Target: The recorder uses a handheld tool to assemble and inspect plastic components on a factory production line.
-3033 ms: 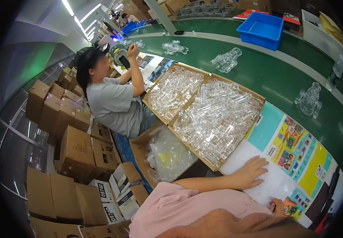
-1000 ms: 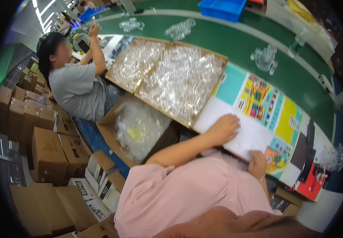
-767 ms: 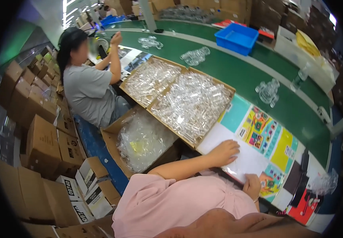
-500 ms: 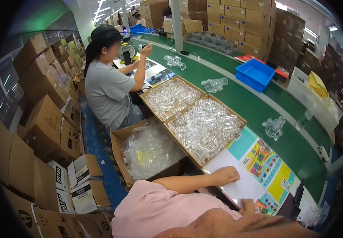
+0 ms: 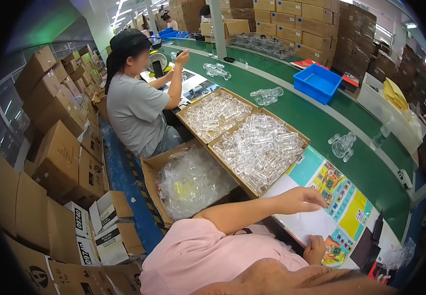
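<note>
Sheet (image 5: 328,219) by left hand (image 5: 299,199) and right hand (image 5: 315,250), long axis toward lower right, fingers (image 5: 316,196) curled, grip unclear

Only one view here: head cam, left unit of the side-by-side fisheye pair. Sits at head height, pitched down and forward. Rim is black; straight lines bow, e.g. the green conveyor belt (image 5: 299,115) curves from upper centre to right edge. Closest: the wearer's pink shirt (image 5: 208,255), large at lower centre. Left hand (image 5: 309,199) and right hand (image 5: 315,250) sit close in, low, right of centre. Mid-range: cardboard trays (image 5: 243,182) at centre, co-worker (image 5: 135,104) upper left. Farthest: stacked cartons (image 5: 296,22), small along the top, right of centre.
</note>
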A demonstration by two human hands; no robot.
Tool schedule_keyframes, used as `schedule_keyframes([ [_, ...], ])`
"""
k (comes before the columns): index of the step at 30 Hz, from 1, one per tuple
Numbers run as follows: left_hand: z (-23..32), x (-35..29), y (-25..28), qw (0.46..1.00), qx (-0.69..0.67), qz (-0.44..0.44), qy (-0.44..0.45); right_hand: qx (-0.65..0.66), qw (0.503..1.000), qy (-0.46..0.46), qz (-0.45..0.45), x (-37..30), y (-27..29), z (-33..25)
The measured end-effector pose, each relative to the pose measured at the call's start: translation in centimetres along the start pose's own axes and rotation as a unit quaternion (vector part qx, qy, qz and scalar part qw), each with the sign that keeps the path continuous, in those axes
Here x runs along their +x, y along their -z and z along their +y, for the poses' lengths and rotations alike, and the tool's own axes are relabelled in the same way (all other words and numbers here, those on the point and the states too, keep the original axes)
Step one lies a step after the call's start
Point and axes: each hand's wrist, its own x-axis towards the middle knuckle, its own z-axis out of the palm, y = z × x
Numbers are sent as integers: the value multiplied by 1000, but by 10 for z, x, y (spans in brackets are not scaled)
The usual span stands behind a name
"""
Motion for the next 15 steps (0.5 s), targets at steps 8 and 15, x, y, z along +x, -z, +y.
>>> schedule_keyframes([
  [8, 140, 12, -43, 900, -223, -367, -74, 528, 540, 466, 462, 144, 36, -166],
  [15, 111, 24, -86, 789, -475, -389, -21, 588, 280, 581, 488, 229, 49, -242],
])
